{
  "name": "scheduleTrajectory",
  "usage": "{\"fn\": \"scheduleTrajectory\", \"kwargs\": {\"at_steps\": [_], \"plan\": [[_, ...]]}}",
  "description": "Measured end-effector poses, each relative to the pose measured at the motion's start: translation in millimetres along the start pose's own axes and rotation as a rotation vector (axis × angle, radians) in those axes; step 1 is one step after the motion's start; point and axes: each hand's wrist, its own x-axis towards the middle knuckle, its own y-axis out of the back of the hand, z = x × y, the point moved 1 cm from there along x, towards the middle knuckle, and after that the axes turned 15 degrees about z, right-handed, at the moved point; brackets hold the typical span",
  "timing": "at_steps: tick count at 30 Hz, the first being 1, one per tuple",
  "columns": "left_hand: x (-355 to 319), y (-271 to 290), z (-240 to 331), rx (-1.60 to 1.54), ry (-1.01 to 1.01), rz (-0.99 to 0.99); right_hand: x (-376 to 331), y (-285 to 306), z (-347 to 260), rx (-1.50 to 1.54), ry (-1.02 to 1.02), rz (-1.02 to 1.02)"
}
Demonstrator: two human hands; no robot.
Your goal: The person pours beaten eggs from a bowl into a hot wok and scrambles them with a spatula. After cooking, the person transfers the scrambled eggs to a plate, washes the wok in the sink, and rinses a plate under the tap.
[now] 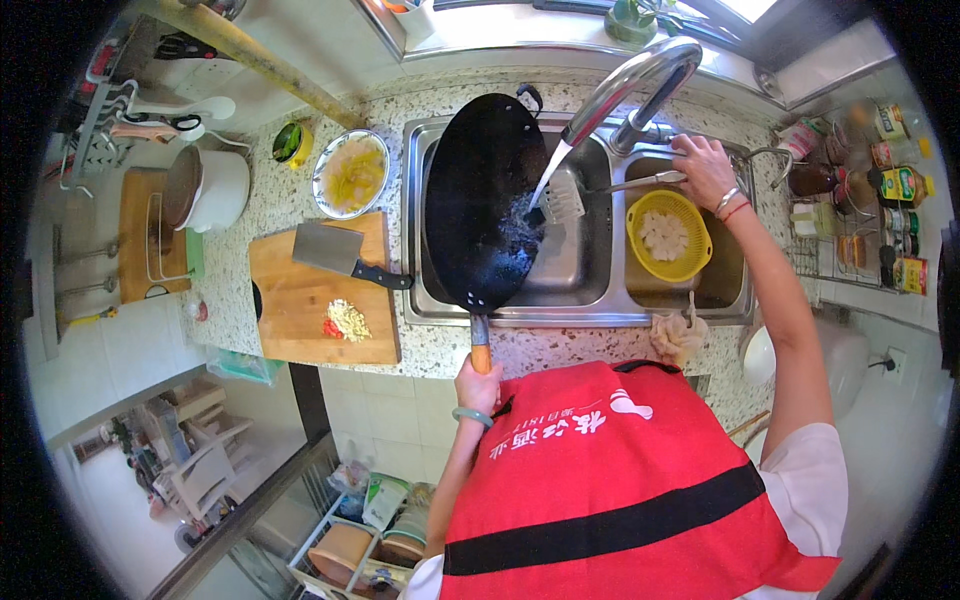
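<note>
My left hand (478, 382) grips the wooden handle of a black wok (480, 200), which is tilted on edge over the left basin of the steel sink (580, 290). My right hand (702, 168) reaches to the back of the sink and holds the handle of a metal spatula (562, 195). The spatula's slotted blade rests against the inside of the wok. A curved chrome faucet (640, 85) arches over the wok. A yellow colander (668, 235) with pale food pieces sits in the right basin.
A wooden cutting board (300, 310) left of the sink carries a cleaver (335, 252) and chopped garlic and chili (345, 320). Behind it stand a plate of sliced vegetables (350, 172) and a white pot (205, 188). Sauce bottles (895, 185) fill a rack at right.
</note>
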Motion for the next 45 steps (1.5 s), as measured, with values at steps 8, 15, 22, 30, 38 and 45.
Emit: {"fn": "scheduleTrajectory", "kwargs": {"at_steps": [8,15,22,30,38,45], "plan": [[8.7,-4.4,-25.4,0.226,-0.262,0.203,2.8,-8.3,-6.0,0.179,-0.023,-0.008],[-5.2,2.2,-3.6,0.275,-0.263,0.26,-10.0,3.0,-42.0,-0.037,-0.102,0.096],[-15.3,5.4,1.2,0.221,-0.357,0.303,-47.3,24.6,-98.2,0.064,-0.367,-0.02],[-18.9,8.3,-17.4,0.131,-0.307,0.346,-99.8,32.4,-160.8,0.236,-0.369,0.174],[-3.1,25.8,-49.3,0.138,-0.568,0.43,-135.0,31.6,-214.3,0.159,-0.457,0.282],[20.2,56.4,-47.9,0.077,-0.628,0.316,-152.7,44.4,-272.2,0.061,-0.603,0.389]]}}
